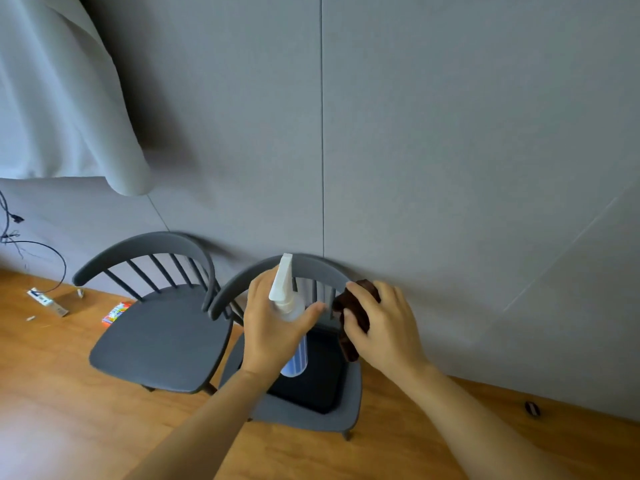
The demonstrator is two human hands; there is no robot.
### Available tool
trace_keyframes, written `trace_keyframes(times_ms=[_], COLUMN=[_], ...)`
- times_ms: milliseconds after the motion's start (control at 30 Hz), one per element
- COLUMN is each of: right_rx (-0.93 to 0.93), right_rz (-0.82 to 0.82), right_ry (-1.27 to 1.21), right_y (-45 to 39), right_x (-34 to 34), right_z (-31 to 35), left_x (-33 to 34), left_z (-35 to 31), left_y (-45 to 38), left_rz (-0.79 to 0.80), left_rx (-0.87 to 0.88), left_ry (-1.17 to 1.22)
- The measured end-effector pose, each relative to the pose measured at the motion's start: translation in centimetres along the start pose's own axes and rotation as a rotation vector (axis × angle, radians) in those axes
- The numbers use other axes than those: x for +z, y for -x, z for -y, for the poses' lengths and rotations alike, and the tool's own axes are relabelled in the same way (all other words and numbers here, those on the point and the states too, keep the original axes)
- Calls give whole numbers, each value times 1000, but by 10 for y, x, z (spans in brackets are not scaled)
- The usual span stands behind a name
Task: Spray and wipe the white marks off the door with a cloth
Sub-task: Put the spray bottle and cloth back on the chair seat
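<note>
— Where are we?
— Getting ready: left hand (pixel 273 323) grips the bottle (pixel 289 317), right hand (pixel 384 327) clutches the cloth (pixel 353 317), both over a chair (pixel 311 410).
— Next?
— I'd say aim at the door (pixel 450 133); no marks visible here.

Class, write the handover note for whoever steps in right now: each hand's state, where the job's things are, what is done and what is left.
Left hand: grips the spray bottle upright, nozzle toward the grey door panels.
Right hand: holds the dark brown cloth, bunched, low near the panels.
Both hands are above the nearer grey chair, which stands against the panels.
Done: both tools are in hand. No wet patch or wiped area can be made out.
Left: find the white marks; a faint pale line runs across the right panel. Spray them, then wipe with the cloth.
</note>
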State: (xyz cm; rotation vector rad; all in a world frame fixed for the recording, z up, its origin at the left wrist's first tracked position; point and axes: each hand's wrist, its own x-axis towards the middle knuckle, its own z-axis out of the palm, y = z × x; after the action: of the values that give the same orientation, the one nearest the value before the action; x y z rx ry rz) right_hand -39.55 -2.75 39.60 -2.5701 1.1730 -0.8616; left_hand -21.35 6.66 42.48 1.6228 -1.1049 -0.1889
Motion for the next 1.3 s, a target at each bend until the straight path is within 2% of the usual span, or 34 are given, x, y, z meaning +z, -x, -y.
trace_keyframes(times_ms=[267, 500, 700, 833, 1167, 1300], right_rx=[27, 231, 317, 361, 439, 465], right_rz=[32, 21, 34, 68, 87, 94], right_ry=[19, 114, 199, 191, 128, 59], right_y=[-52, -52, -34, -25, 23, 45], right_x=[53, 110, 159, 197, 309, 346], right_z=[16, 55, 84, 82, 52, 44], left_x=[-16, -33, -31, -15, 49, 75], left_z=[65, 144, 217, 266, 367, 393], left_y=[-62, -96, -102, -97, -60, -49], left_rz=[95, 227, 338, 312, 238, 185], left_rx=[-81, -61, -215, -300, -372, -347], left_ry=[2, 41, 53, 21, 19, 30])
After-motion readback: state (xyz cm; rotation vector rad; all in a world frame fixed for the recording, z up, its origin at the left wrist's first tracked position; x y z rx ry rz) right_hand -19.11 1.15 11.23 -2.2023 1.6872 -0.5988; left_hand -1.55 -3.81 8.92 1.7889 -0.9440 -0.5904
